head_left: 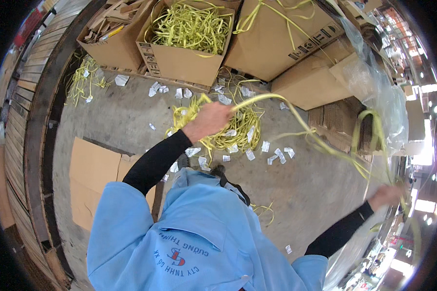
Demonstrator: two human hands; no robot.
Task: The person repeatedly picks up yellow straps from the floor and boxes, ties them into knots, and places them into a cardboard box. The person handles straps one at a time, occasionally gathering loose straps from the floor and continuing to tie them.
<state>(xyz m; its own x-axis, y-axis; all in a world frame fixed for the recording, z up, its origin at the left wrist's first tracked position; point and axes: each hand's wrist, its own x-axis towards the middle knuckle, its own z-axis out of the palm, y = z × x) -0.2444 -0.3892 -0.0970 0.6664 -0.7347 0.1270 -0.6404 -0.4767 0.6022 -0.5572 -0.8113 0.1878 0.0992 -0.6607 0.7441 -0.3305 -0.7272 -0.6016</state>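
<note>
Yellow plastic strapping (257, 98) stretches in a loose span between my two hands. My left hand (209, 121), in front of my chest, is closed round one end of it, and more strands stick out past its far-left side. Far out to the right, my right hand (387, 195) is closed on the other end, smeared by motion, with strands looping above and hanging below it. On the concrete floor beneath my left hand lies a tangled heap of yellow strapping (235, 138), scattered with white paper scraps (250, 154).
A cardboard box (179, 63) full of yellow strapping stands on a pallet, beside a box of cardboard pieces (114, 51). Large cartons (277, 41) and clear plastic film (381, 92) are at the right. Flat cardboard (94, 169) lies at the left, near a slatted conveyor-like edge (26, 116).
</note>
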